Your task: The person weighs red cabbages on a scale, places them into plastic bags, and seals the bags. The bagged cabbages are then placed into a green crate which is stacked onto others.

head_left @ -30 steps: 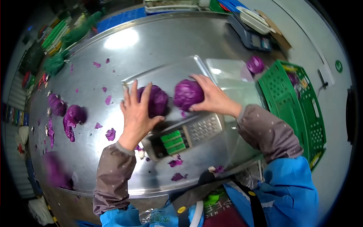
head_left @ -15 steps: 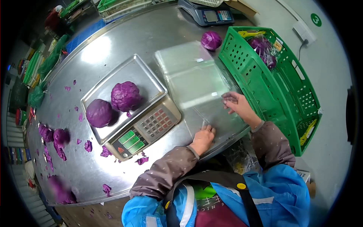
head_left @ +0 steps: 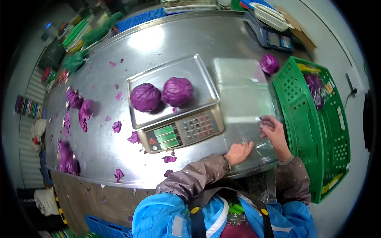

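Clear plastic bags lie in a flat stack on the steel table, right of a weighing scale. My left hand is closed at the near end of the stack, its fingers pinching the clear film. Just to the right, my right hand hovers at the stack's lower right edge, fingers loosely bent and apart, with nothing visible in them. On the scale's metal tray sit two red cabbages, one on the left and one on the right.
A green crate with a bagged red cabbage stands at the right. Another cabbage sits near its far corner, close to a second scale. Loose purple leaves and more cabbages are on the left.
The head view has turned left, so the table things appear further right. My hands stay at the near end of the bag stack, the left one still closed on the film.
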Tool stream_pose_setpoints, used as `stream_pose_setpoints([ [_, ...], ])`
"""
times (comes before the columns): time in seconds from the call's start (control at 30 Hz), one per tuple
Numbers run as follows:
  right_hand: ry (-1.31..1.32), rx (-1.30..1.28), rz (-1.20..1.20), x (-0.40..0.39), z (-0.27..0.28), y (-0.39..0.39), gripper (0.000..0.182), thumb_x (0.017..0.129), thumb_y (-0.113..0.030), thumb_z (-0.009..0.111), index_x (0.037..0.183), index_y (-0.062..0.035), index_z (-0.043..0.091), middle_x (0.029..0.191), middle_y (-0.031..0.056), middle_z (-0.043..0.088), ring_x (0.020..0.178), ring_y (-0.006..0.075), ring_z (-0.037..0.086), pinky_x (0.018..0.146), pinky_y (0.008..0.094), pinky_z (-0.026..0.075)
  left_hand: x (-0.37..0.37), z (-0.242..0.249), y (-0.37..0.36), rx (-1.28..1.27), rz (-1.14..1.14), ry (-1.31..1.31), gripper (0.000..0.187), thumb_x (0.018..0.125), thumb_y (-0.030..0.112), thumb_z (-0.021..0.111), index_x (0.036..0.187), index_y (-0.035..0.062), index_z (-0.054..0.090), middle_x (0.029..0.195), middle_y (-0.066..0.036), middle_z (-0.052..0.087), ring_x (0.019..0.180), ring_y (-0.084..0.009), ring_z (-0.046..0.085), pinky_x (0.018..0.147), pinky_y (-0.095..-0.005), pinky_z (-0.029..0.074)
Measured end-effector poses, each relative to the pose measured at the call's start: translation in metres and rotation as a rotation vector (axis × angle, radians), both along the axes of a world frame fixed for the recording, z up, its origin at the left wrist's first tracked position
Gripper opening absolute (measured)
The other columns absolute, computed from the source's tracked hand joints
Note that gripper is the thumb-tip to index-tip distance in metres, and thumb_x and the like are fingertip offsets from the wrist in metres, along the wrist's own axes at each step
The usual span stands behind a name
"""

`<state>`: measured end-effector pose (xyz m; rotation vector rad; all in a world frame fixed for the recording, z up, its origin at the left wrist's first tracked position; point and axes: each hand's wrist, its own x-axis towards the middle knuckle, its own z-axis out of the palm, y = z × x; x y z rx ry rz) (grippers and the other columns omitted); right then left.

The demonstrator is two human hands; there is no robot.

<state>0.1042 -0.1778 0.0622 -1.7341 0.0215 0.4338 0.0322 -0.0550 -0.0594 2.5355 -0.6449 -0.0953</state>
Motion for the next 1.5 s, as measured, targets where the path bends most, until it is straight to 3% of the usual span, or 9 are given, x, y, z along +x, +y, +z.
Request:
stream_pose_setpoints([
  [0.37, -1.176, -0.617, 0.624, 0.062, 0.009, 0.238, 0.085, 0.053, -0.015, 0.076, 0.127, -0.0178, 0.036, 0.126, 0.0175, 0.036, 0.113, 0.035, 0.042, 0.093, 0.0406, 0.039, -0.016, -0.007, 0.042, -0.3, 0.097, -0.348, 0.007, 0.069, 0.008, 0.051, 0.071, 0.0061, 0.058, 0.07, -0.01, 0.057, 0.068, -0.0268, 0.059, 0.053, -0.0361, 0.045],
  [0.5, -0.925, -0.292, 0.548, 0.068, -0.004, 0.234, 0.085, 0.053, -0.015, 0.078, 0.127, -0.0111, 0.036, 0.123, 0.0181, 0.041, 0.101, 0.0326, 0.053, 0.089, 0.0345, 0.043, -0.017, 0.027, 0.062, 0.013, -0.045, 0.029, 0.011, 0.068, 0.008, 0.054, 0.078, 0.0055, 0.057, 0.075, -0.011, 0.057, 0.073, -0.0267, 0.058, 0.056, -0.0368, 0.046],
  [0.77, 0.162, 0.539, 0.377, -0.036, 0.029, 0.088, 0.109, 0.046, -0.017, 0.085, 0.134, -0.0031, 0.022, 0.128, 0.01, 0.039, 0.115, 0.0185, 0.042, 0.099, 0.0328, 0.034, 0.003, -0.043, 0.042, -0.937, 0.164, -0.047, 0.037, 0.076, 0.014, 0.06, 0.109, 0.0023, 0.05, 0.108, -0.012, 0.054, 0.086, -0.0251, 0.059, 0.072, -0.0372, 0.048],
  [0.83, 0.254, 0.697, 0.224, -0.065, 0.019, 0.057, 0.102, 0.051, -0.015, 0.083, 0.134, -0.0046, 0.023, 0.127, 0.0106, 0.039, 0.114, 0.0198, 0.043, 0.099, 0.0344, 0.035, 0.016, 0.036, 0.085, -1.347, -0.153, 0.238, 0.03, 0.08, 0.016, 0.06, 0.105, -0.0008, 0.056, 0.089, -0.007, 0.062, 0.078, -0.0159, 0.058, 0.073, -0.0282, 0.048],
  [0.87, 0.275, 0.728, 0.047, -0.079, 0.001, 0.04, 0.097, 0.054, -0.013, 0.081, 0.133, -0.0046, 0.024, 0.126, 0.0107, 0.04, 0.113, 0.0201, 0.044, 0.097, 0.0341, 0.036, 0.025, 0.039, 0.075, -1.475, 0.258, 0.895, 0.021, 0.084, 0.013, 0.054, 0.098, -0.0014, 0.06, 0.086, -0.006, 0.062, 0.076, -0.0134, 0.058, 0.071, -0.0241, 0.047],
  [1.0, 0.17, 0.516, -0.375, -0.087, -0.034, 0.006, 0.084, 0.06, -0.011, 0.075, 0.13, -0.0033, 0.028, 0.12, 0.011, 0.044, 0.104, 0.0209, 0.05, 0.091, 0.032, 0.04, 0.032, 0.058, 0.061, -1.261, 0.329, 1.102, 0.02, 0.087, 0.012, 0.05, 0.101, -0.0001, 0.058, 0.082, -0.004, 0.062, 0.075, -0.0115, 0.058, 0.062, -0.0235, 0.047],
  [1.07, -0.048, 0.247, -0.317, -0.084, -0.045, -0.005, 0.082, 0.061, -0.01, 0.074, 0.129, -0.0026, 0.03, 0.117, 0.0111, 0.047, 0.102, 0.0205, 0.05, 0.088, 0.0311, 0.041, 0.027, 0.061, 0.031, -0.942, 0.244, 0.2, 0.02, 0.083, 0.009, 0.052, 0.101, 0.0033, 0.059, 0.076, -0.004, 0.061, 0.067, -0.0151, 0.06, 0.055, -0.028, 0.046],
  [1.17, -0.332, -0.258, -0.19, -0.08, -0.041, -0.011, 0.076, 0.062, -0.009, 0.072, 0.126, -0.0005, 0.032, 0.108, 0.0124, 0.052, 0.095, 0.0191, 0.052, 0.081, 0.0294, 0.044, 0.017, 0.078, 0.013, -0.538, 0.017, -0.262, 0.028, 0.077, 0.005, 0.055, 0.104, 0.0079, 0.059, 0.074, -0.007, 0.059, 0.065, -0.0231, 0.059, 0.052, -0.0316, 0.046],
  [1.5, 0.417, 0.639, -0.373, -0.081, -0.057, -0.027, 0.039, 0.089, -0.032, 0.047, 0.118, -0.0055, 0.045, 0.093, 0.0056, 0.058, 0.08, 0.0135, 0.058, 0.072, 0.0271, 0.048, -0.009, 0.082, -0.023, -0.555, -0.226, -0.236, 0.033, 0.07, 0.001, 0.055, 0.102, 0.0067, 0.057, 0.073, -0.01, 0.057, 0.062, -0.0249, 0.059, 0.052, -0.033, 0.046],
])
